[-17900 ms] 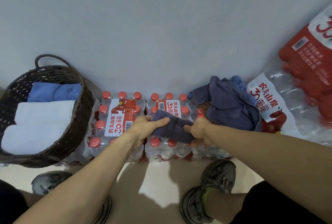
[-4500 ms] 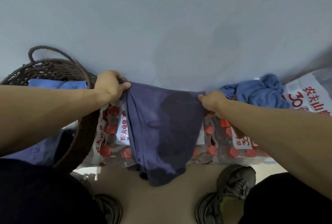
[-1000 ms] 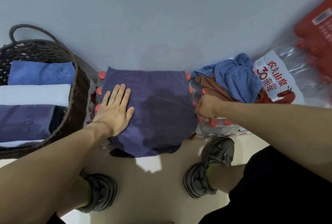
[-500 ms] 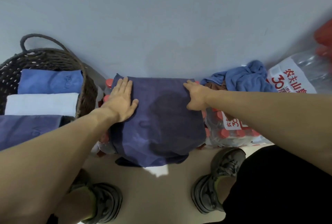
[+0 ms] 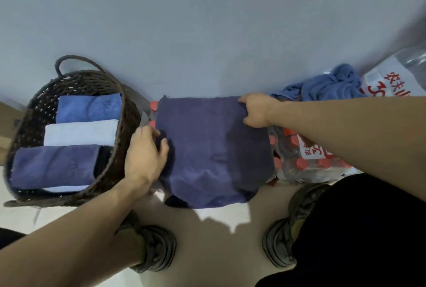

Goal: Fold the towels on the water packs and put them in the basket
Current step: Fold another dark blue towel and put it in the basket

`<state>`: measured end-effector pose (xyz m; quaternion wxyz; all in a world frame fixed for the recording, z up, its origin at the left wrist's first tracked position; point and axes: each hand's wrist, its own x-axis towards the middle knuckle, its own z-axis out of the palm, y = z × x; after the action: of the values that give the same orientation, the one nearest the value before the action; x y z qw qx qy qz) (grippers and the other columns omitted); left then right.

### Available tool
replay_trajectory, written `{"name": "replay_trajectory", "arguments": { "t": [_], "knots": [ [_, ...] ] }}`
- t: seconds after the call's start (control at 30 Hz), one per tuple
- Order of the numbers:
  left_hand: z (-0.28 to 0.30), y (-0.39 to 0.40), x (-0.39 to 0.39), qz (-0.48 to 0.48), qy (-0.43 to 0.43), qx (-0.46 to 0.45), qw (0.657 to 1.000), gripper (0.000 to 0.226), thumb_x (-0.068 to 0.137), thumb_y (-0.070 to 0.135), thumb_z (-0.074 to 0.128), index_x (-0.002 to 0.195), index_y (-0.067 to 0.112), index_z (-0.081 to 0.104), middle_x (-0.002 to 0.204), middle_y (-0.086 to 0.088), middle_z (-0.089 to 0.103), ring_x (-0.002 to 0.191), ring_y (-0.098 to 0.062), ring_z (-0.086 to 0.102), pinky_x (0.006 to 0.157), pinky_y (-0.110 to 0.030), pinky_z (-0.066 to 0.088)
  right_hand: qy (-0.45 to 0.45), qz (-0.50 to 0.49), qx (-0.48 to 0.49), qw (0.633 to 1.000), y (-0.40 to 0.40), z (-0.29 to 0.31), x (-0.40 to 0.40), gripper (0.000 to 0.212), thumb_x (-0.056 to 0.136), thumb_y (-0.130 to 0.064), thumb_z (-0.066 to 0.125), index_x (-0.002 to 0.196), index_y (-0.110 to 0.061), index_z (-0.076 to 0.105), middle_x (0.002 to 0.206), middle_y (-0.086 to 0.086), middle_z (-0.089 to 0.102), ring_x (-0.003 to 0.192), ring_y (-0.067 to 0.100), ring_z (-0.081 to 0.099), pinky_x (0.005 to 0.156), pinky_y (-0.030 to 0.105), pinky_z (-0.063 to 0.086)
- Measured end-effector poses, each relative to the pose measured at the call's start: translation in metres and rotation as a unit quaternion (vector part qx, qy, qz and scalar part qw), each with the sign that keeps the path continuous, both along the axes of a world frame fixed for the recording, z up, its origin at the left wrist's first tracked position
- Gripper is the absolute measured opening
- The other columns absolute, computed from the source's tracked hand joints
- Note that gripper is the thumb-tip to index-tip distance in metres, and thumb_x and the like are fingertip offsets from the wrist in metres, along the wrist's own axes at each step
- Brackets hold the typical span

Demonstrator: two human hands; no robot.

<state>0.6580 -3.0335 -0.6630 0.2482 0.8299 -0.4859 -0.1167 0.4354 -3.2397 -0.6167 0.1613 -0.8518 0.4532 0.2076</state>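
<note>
the wicker basket is my landmark. inside it lie three folded towels: a blue one nearest the wall, a pale one in the middle, a navy one nearest me. just right of the basket, the dark navy towel covers the water packs. my left hand grips its near-basket edge, and my right hand pinches its far corner. further right sits a crumpled blue towel.
</note>
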Motion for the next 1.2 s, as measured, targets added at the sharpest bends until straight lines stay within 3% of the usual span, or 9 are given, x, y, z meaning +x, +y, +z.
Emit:
{"name": "replay_trajectory", "arguments": {
  "t": [0.1,0.17,0.23,0.33,0.5,0.73,0.87,1.0,1.2],
  "knots": [
    [-0.001,0.028,-0.008,0.044,0.062,0.054,0.996,0.020,0.090,0.032,0.063,0.095,0.019,0.049,0.098,-0.006,0.059,0.084,-0.025,0.059,0.076,-0.041,0.051,-0.035,0.046,-0.004,0.998,0.012,0.008,0.007,0.037,0.086,-0.017,0.062,0.123,-0.012,0.063,0.127,0.009,0.063,0.116,0.028,0.058,0.098,0.035,0.049],
    [-0.004,0.039,-0.014,0.085,0.071,0.076,0.991,0.026,0.088,0.032,0.067,0.096,0.013,0.050,0.097,-0.010,0.061,0.087,-0.030,0.060,0.078,-0.040,0.051,-0.048,0.052,0.034,0.997,0.022,0.015,0.014,0.021,0.084,-0.014,0.062,0.102,-0.012,0.071,0.106,0.005,0.072,0.101,0.026,0.066,0.090,0.034,0.054],
    [-0.007,0.045,-0.021,0.127,0.086,0.100,0.983,0.028,0.087,0.030,0.069,0.093,0.006,0.055,0.095,-0.015,0.064,0.087,-0.033,0.062,0.080,-0.041,0.053,-0.040,0.047,0.096,0.993,0.031,0.019,0.019,0.015,0.081,-0.013,0.065,0.094,-0.010,0.073,0.091,0.007,0.075,0.085,0.026,0.071,0.084,0.036,0.059],
    [-0.012,0.051,-0.029,0.173,0.147,0.088,0.970,0.018,0.086,0.023,0.072,0.086,0.006,0.065,0.088,-0.014,0.069,0.080,-0.032,0.067,0.076,-0.043,0.058,0.010,0.051,0.165,0.985,0.045,0.018,0.017,0.027,0.080,-0.017,0.076,0.105,-0.009,0.069,0.096,0.009,0.073,0.077,0.023,0.066,0.081,0.038,0.060],
    [-0.014,0.053,-0.027,0.238,0.227,0.058,0.943,0.010,0.085,0.018,0.071,0.084,0.008,0.070,0.083,-0.011,0.072,0.078,-0.033,0.070,0.079,-0.046,0.058,0.034,0.059,0.148,0.987,0.059,0.006,0.000,0.045,0.077,-0.026,0.081,0.115,-0.017,0.058,0.104,0.000,0.054,0.097,0.026,0.058,0.087,0.038,0.053],
    [-0.014,0.067,-0.030,0.173,0.134,0.063,0.974,0.025,0.086,0.038,0.068,0.079,0.015,0.062,0.073,-0.005,0.070,0.069,-0.028,0.070,0.073,-0.041,0.058,0.038,0.061,0.121,0.990,0.068,-0.006,-0.007,0.051,0.081,-0.030,0.076,0.121,-0.019,0.047,0.111,0.001,0.039,0.098,0.026,0.051,0.089,0.037,0.047],
    [-0.017,0.070,-0.029,0.155,0.058,0.044,0.985,0.024,0.088,0.028,0.062,0.068,0.013,0.062,0.066,-0.008,0.066,0.066,-0.033,0.064,0.062,-0.031,0.047,0.045,0.060,0.113,0.991,0.071,-0.005,-0.003,0.046,0.084,-0.030,0.072,0.120,-0.018,0.048,0.117,0.004,0.043,0.100,0.026,0.051,0.088,0.037,0.047],
    [-0.022,0.077,-0.028,0.192,0.070,0.015,0.979,0.024,0.091,0.028,0.057,0.075,0.010,0.063,0.070,-0.012,0.069,0.071,-0.035,0.065,0.068,-0.039,0.053,0.041,0.051,0.113,0.991,0.070,-0.003,0.000,0.041,0.086,-0.030,0.070,0.119,-0.017,0.049,0.116,0.005,0.047,0.095,0.024,0.049,0.083,0.034,0.045],
    [-0.040,0.093,-0.027,0.210,0.141,0.046,0.967,0.052,0.102,0.037,0.039,0.077,0.003,0.069,0.078,-0.018,0.071,0.078,-0.038,0.065,0.074,-0.043,0.052,0.038,0.040,0.111,0.992,0.072,-0.004,0.001,0.031,0.087,-0.029,0.069,0.108,-0.020,0.047,0.109,0.002,0.046,0.095,0.024,0.051,0.080,0.034,0.044]
  ]
}}
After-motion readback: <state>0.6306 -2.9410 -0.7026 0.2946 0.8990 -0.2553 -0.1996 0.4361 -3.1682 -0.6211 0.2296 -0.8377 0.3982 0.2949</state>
